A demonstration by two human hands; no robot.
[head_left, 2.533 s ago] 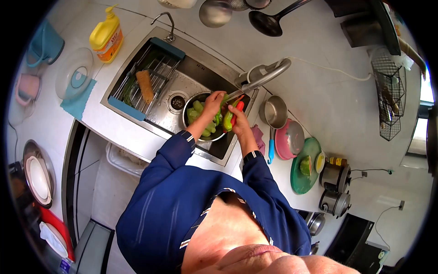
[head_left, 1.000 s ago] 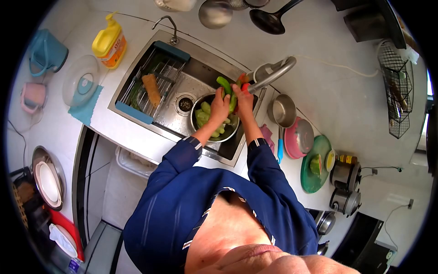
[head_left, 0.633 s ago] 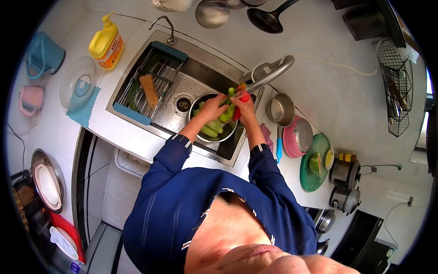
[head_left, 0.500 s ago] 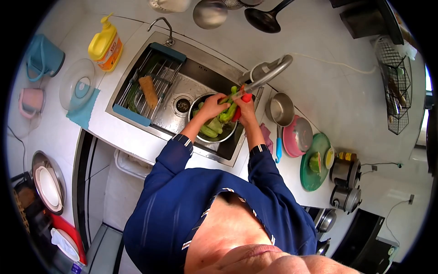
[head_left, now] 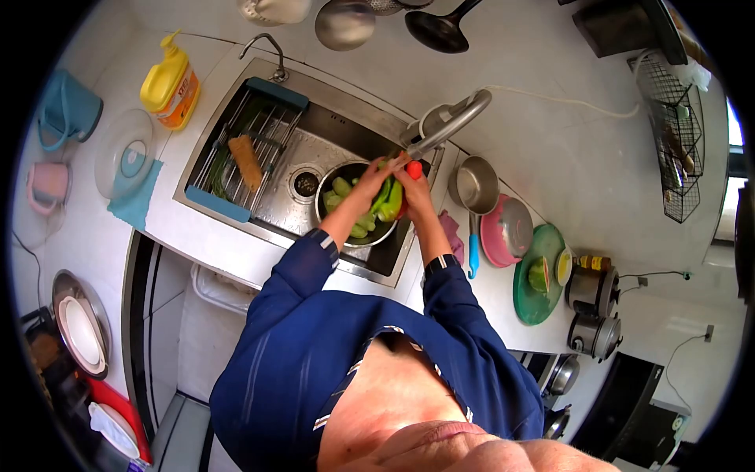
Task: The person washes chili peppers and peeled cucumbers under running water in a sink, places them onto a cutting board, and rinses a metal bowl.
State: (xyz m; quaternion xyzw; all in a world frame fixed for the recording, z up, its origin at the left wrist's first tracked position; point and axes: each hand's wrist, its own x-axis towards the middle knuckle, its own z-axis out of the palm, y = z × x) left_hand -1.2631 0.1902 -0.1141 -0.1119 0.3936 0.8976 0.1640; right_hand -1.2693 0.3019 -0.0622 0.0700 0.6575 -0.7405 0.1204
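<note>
Far L: pink plastic mug and blue pitcher, both smooth-sided. Below them a round shiny steel basin w/ a white oval bowl inside. Next a clear round lid, partly on a limp teal cloth, then a squarish yellow pump bottle.

In the brushed-steel sink: thin-barred wire rack w/ teal end bars, a rough brown pad lying on it — then the round perforated drain. Just R of drain, a round metal bowl w/ pale green chunks, knobbly, wet-looking.

L hand over the bowl, fingers bent inward, tips at the peppers; can't tell how tightly they close. Peppers — long, glossy, green + some red — sit between the hands, over the bowl's R part. R hand has its fingers curled round them, a rounded bright-red bit showing at the finger side. Thick, curved metal faucet just above.

R of sink: steel saucepan w/ blue handle, round pink basin, flat green board w/ a cut melon piece, then two rounded cookers, metallic/dark.
</note>
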